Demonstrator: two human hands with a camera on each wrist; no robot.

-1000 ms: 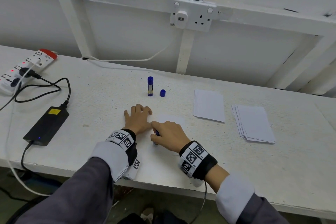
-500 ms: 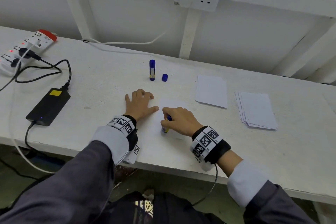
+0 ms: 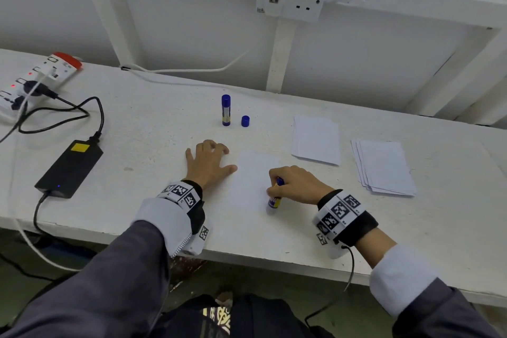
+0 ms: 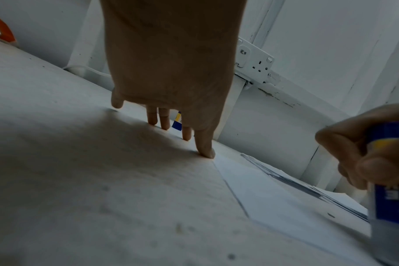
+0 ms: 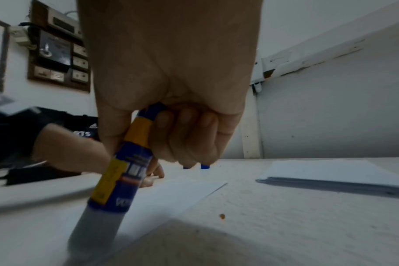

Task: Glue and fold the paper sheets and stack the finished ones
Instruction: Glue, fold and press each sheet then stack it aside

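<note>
**Glue stick at the sheet's near edge, the sheet running away from the hand**

The right hand point(image 3: 297, 184) curls round a glue stick point(image 3: 275, 198), tip down on the near right part of the paper sheet point(image 3: 253, 173). The sheet lies on the worktop point(image 3: 153, 140), its long axis running away from that hand toward the wall. To its left, the left hand point(image 3: 208, 163) lies flat with fingers spread, thumb tip touching the sheet's left edge and pinning it. Any further stroke, I judge, goes outward along that axis. Beyond and to the right lie a paper stack point(image 3: 317, 140) and, further right, a fanned stack point(image 3: 384, 167). Past the left hand stand a second glue stick point(image 3: 225, 110) and a cap point(image 3: 245, 121).
</note>
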